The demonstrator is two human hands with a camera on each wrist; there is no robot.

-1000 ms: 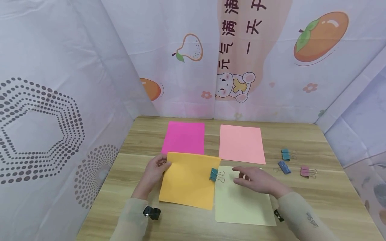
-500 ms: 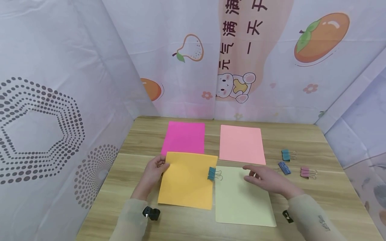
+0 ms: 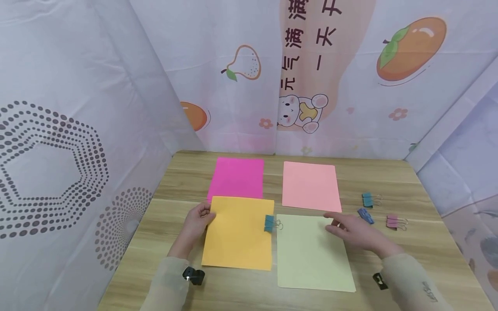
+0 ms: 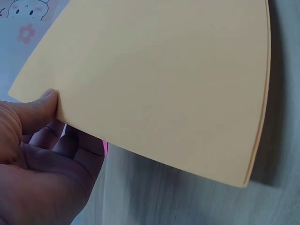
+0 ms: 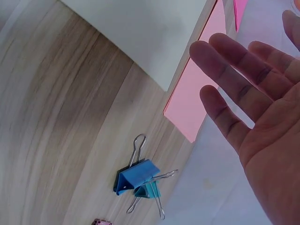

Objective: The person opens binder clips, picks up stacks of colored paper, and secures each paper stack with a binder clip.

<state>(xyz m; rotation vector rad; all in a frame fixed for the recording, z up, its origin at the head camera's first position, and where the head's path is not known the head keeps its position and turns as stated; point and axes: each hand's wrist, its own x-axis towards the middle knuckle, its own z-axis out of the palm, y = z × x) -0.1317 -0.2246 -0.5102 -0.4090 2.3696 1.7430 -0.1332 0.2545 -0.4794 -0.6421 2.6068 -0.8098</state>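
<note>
Orange ppr [image 3: 238,237] over desk [image 3: 186,172], 9 o'clock of green ppr [image 3: 311,257]. L grip [image 3: 196,221] pinching its edge approx 10 o'clock; teal clip [image 3: 269,223] on it btwn 2 & 3. R grip [image 3: 353,232] spread, nr green's 1 o'clock corner. Magenta ppr [image 3: 238,178] at orange's 12.

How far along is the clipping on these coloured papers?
Done, it seems: a teal clip sits on the right edge of the orange paper. In hand: the left hand pinches that paper's left edge; the right hand holds nothing. Likely left: the green paper, magenta paper and pink paper show no clip, and a loose teal clip, blue clip and mauve clip lie to the right.
</note>
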